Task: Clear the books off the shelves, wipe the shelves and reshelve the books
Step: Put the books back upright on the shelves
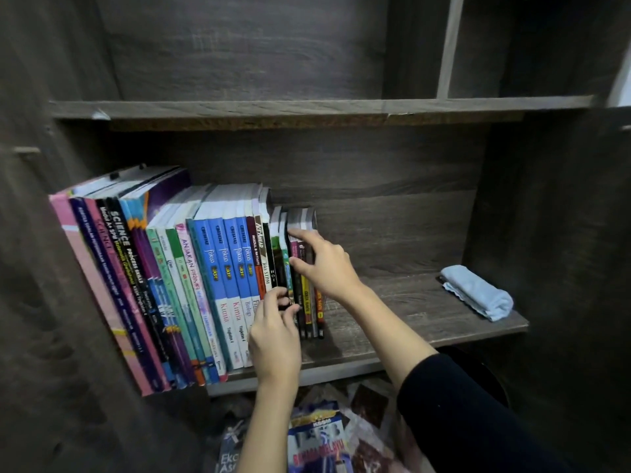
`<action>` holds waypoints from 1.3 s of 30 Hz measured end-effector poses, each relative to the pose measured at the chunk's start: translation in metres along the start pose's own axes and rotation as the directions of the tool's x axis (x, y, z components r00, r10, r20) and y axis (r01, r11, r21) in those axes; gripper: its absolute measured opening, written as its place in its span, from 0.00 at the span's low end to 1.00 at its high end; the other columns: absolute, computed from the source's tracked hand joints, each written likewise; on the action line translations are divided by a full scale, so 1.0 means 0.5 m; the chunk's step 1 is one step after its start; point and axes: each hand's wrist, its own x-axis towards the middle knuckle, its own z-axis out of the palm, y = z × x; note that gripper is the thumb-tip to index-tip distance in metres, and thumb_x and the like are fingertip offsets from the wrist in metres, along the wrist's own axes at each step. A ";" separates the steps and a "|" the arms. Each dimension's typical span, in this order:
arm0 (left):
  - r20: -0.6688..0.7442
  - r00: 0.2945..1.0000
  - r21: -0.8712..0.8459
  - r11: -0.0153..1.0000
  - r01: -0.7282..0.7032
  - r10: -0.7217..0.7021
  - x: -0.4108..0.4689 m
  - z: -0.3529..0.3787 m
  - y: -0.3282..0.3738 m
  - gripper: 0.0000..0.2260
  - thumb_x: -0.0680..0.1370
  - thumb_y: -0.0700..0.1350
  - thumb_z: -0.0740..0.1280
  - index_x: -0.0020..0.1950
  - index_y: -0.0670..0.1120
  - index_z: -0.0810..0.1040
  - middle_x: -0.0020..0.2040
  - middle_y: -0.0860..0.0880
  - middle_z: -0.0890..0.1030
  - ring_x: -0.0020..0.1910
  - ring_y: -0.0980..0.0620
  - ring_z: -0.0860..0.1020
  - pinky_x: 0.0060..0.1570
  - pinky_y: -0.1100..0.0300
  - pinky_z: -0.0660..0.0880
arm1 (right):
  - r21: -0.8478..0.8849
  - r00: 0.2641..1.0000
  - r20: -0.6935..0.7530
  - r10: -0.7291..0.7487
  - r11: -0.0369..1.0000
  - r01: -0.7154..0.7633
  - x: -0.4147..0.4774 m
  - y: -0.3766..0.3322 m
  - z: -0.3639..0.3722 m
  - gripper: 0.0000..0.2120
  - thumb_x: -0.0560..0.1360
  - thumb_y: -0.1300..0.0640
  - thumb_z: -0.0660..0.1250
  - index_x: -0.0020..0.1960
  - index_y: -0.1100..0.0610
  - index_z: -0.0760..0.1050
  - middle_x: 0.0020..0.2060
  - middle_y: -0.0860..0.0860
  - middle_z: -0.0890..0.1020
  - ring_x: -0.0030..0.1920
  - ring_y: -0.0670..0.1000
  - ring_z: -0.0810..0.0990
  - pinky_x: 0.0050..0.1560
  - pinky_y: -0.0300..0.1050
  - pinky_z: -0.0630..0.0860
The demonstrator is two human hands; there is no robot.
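Since loose books [316,435] lie on the floor just under my view, I judge the reshelving only part done. Above them my left hand [273,336] reaches to the lower shelf [392,339]. Its fingers [285,300] are curled and pinch the bottom of the slim books [309,314] that end the row, I think to square their spines with the rest. My right hand [322,264], on a black sleeve [461,404], sits higher on the same slim books. Its index finger lies straight along their top edge and its thumb flat on the spines, nothing clenched, likely pressing them leftward so they stand upright rather than topple. Left of them the taller textbooks [218,268] stand packed, the outermost tilted. Farther right a folded pale blue cloth [478,291] lies on the same shelf, well apart from the books, probably parked out of their way. Beyond, the upper shelf [273,107] spans the cabinet.
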 end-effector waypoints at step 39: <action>0.235 0.957 0.648 0.761 -0.025 -0.169 -0.037 0.066 0.034 0.39 0.75 0.50 0.65 0.78 0.47 0.45 0.74 0.49 0.54 0.65 0.48 0.63 0.55 0.53 0.70 | 0.048 0.992 0.095 -0.079 0.996 0.075 -0.014 0.014 -0.012 0.33 0.78 0.58 0.63 0.74 0.36 0.53 0.74 0.53 0.65 0.63 0.60 0.76 0.66 0.61 0.68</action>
